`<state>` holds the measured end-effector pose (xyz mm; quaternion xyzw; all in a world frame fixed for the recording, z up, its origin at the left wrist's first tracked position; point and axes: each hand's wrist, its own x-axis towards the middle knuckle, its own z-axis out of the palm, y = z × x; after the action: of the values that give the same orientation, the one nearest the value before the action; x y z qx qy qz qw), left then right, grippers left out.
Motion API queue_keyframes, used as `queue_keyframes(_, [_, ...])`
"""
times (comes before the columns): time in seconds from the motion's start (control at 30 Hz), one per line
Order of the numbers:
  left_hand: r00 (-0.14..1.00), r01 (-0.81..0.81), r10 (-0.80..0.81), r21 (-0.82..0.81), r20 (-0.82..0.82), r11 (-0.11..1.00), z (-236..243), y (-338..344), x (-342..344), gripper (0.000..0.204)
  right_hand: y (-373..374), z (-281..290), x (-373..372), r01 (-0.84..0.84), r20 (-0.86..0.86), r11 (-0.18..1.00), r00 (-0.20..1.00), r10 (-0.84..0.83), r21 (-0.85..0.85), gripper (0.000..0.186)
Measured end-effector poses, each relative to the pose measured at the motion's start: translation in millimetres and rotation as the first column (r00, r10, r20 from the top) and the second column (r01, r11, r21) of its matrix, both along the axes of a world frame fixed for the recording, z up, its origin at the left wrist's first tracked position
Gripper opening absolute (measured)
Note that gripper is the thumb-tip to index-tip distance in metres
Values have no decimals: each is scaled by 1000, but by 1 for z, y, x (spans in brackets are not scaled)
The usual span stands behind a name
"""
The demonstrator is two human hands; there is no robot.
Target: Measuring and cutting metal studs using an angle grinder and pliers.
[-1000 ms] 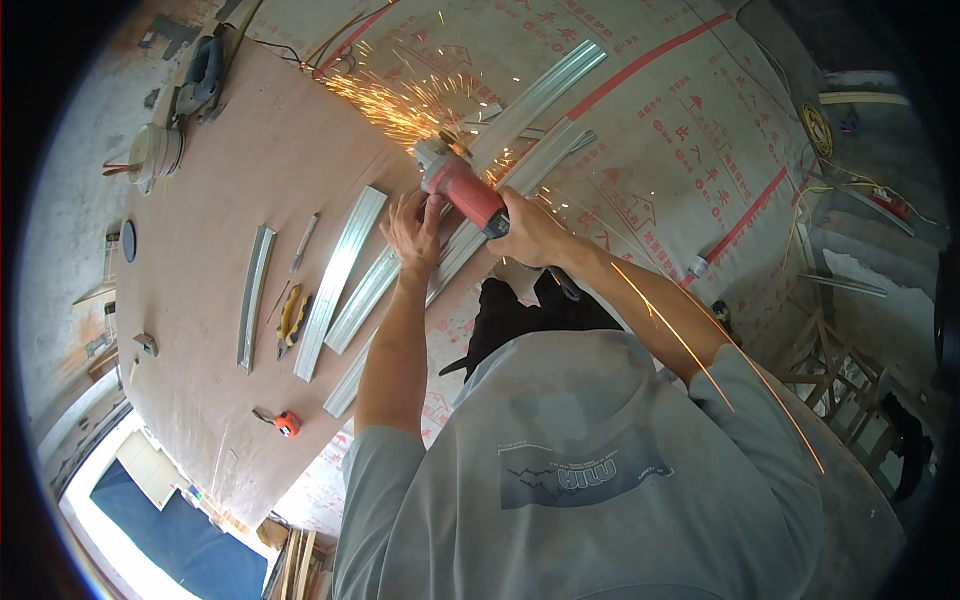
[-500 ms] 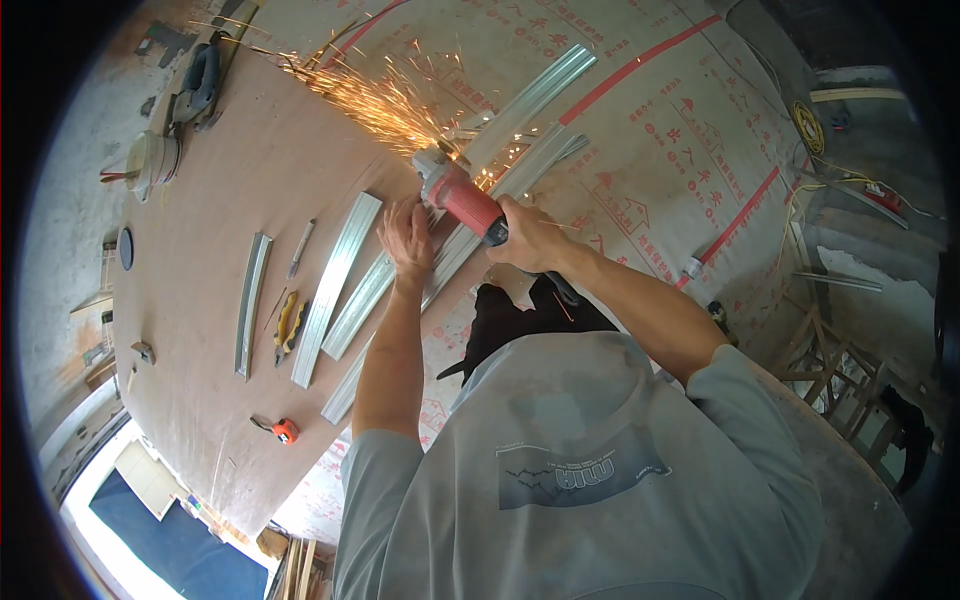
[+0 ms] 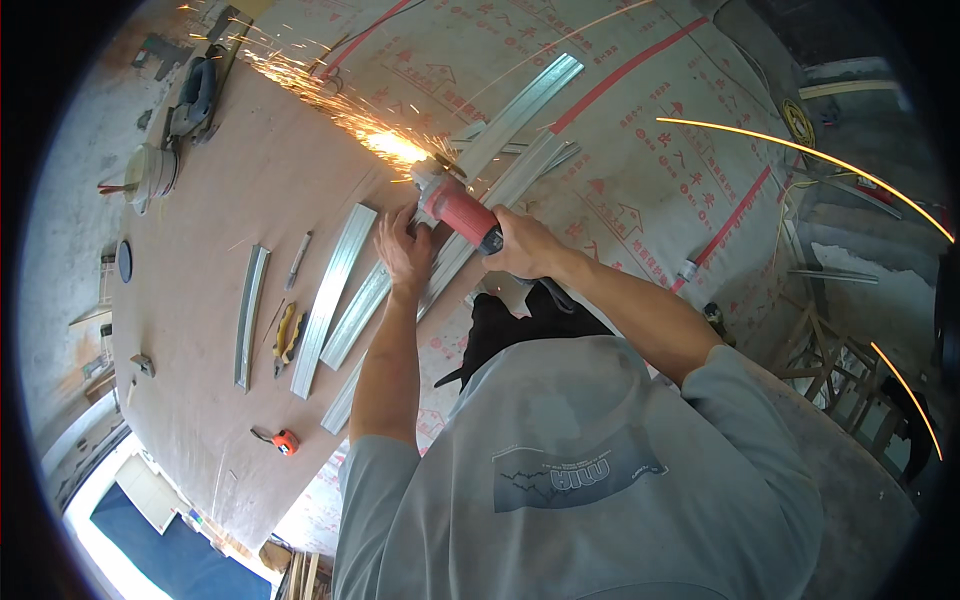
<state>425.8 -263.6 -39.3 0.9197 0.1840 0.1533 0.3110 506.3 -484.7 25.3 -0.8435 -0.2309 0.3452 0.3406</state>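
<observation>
My right hand (image 3: 525,243) is wrapped round the rear of a red angle grinder (image 3: 461,212), its cord trailing back below my wrist. The grinder's disc meets a silvery metal channel (image 3: 358,315), and bright sparks (image 3: 345,115) stream off to the upper left. Close beside the grinder head, my left hand (image 3: 405,250) grips this channel and presses it down, fingers bent; their undersides are hidden. Another metal channel (image 3: 335,300) lies to its left, and a long one (image 3: 520,170) runs along its right side.
On the brown board (image 3: 200,340) lie yellow-handled pliers (image 3: 287,333), a marker-like tool (image 3: 299,258), a short channel (image 3: 252,318) and an orange tape measure (image 3: 285,441). At the far left are a jigsaw-like power tool (image 3: 197,95) and a white bucket (image 3: 152,178). Printed sheeting (image 3: 640,150) covers the floor.
The spark stream has grown brighter at the disc, and stray spark streaks now cross the right side. The grinder head has tilted and shifted slightly; both hands keep their holds.
</observation>
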Motion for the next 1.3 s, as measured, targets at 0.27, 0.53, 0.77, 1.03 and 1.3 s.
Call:
queue_keyframes(0.27, [999,17,-16,28,-44,999,4,-3,0,43,-9,-2,-4,6,42,1000,999,-7,24,66])
queue_keyframes(0.53, [993,44,-45,-7,-106,999,3,1,-1,47,-13,1,-8,-1,22,1000,1000,1,7,68])
queue_keyframes(0.77, [994,69,-66,37,-86,997,8,-3,-1,56,-18,5,-10,14,-17,1000,1000,-14,-7,67])
queue_keyframes(1.03, [984,155,-142,130,-108,979,1,3,0,66,-29,7,-9,17,-58,1000,998,-18,-17,64])
queue_keyframes(1.3, [973,229,-224,112,-51,967,32,27,4,57,-53,35,3,231,-354,904,930,-96,360,54])
